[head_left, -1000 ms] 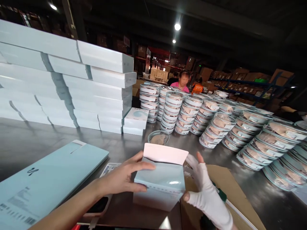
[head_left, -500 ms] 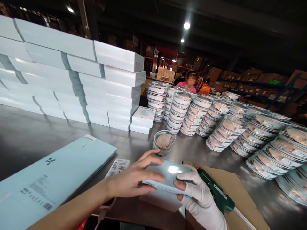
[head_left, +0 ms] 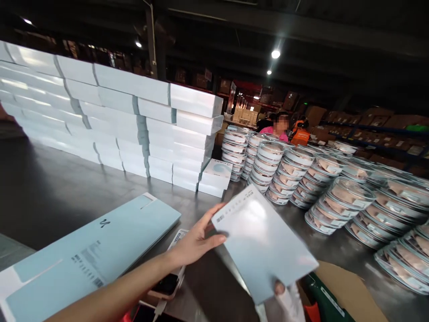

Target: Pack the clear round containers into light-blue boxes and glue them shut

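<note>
A light-blue box (head_left: 261,241) is tilted up in front of me, its broad face with small print and a barcode turned my way. My bare left hand (head_left: 203,237) grips its left edge, thumb on the face and fingers behind. At the bottom edge my right hand (head_left: 286,299), in a white glove with bare fingertips, holds the box with its thumb on the face. The right hand's other fingers are hidden behind the box. To the left lies a stack of flat light-blue cartons (head_left: 134,232) with a dark logo and print.
A wall of white boxes (head_left: 110,120) stands at the back left, a single printed box (head_left: 217,172) at its end. Stacks of round clear containers (head_left: 335,201) fill the right. A green glue gun (head_left: 328,297) lies on cardboard (head_left: 355,290); a phone (head_left: 166,286) is near my left forearm.
The box has been turned from lying low to standing tilted, its broad face toward me. The right hand has moved down to its lower edge. The lone round container is now out of sight.
</note>
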`<action>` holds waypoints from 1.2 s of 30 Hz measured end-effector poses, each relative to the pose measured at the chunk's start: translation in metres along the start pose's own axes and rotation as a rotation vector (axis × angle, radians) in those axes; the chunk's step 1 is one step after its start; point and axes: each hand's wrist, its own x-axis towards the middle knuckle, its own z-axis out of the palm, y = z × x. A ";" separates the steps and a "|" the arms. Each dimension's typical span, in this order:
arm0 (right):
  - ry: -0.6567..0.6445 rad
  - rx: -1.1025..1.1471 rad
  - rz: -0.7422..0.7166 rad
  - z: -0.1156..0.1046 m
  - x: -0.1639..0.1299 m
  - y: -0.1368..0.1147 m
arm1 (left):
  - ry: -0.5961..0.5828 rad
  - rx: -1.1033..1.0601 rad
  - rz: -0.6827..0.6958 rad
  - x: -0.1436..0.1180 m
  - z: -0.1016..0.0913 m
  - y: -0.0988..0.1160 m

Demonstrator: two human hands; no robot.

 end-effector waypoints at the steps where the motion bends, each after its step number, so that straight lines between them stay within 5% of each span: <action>1: 0.010 -0.144 -0.028 0.005 0.018 -0.008 | 0.013 0.079 0.000 0.002 -0.017 -0.001; 5: 0.044 -0.708 -0.166 0.040 0.120 -0.035 | 0.136 0.488 -0.079 0.000 -0.115 -0.019; 8: -0.080 -0.939 -0.320 0.090 0.197 -0.040 | 0.272 0.801 -0.230 -0.019 -0.180 -0.040; 11: -0.220 -1.111 -0.454 0.151 0.252 -0.028 | 0.369 1.052 -0.363 -0.045 -0.212 -0.061; 14: -0.317 -1.224 -0.515 0.194 0.276 -0.012 | 0.388 1.191 -0.444 -0.065 -0.219 -0.081; 16: -0.327 -1.269 -0.547 0.202 0.275 -0.008 | 0.395 1.238 -0.466 -0.071 -0.222 -0.089; 19: -0.260 -1.284 -0.656 0.180 0.243 -0.022 | 0.433 1.289 -0.467 -0.072 -0.231 -0.082; 23: -0.071 -1.218 -0.963 0.125 0.156 -0.068 | 0.570 1.414 -0.370 -0.057 -0.222 -0.026; 25: 0.131 -1.175 -1.296 0.105 0.109 -0.086 | 0.576 1.472 -0.032 -0.047 -0.198 0.012; 27: 0.216 -1.179 -1.467 0.093 0.073 -0.092 | 0.629 1.445 0.407 -0.040 -0.166 0.046; 28: 0.198 -1.177 -1.443 0.088 0.060 -0.090 | 0.573 1.381 0.554 -0.038 -0.150 0.059; 30: 0.075 -1.045 -1.158 0.077 0.044 -0.083 | 0.497 1.227 0.706 -0.037 -0.122 0.076; 34: -0.430 -0.253 -0.138 0.047 0.033 -0.080 | 0.495 1.059 0.671 -0.034 -0.092 0.085; 36: -0.629 -0.005 0.174 0.033 0.030 -0.092 | 0.445 0.989 0.591 -0.031 -0.082 0.082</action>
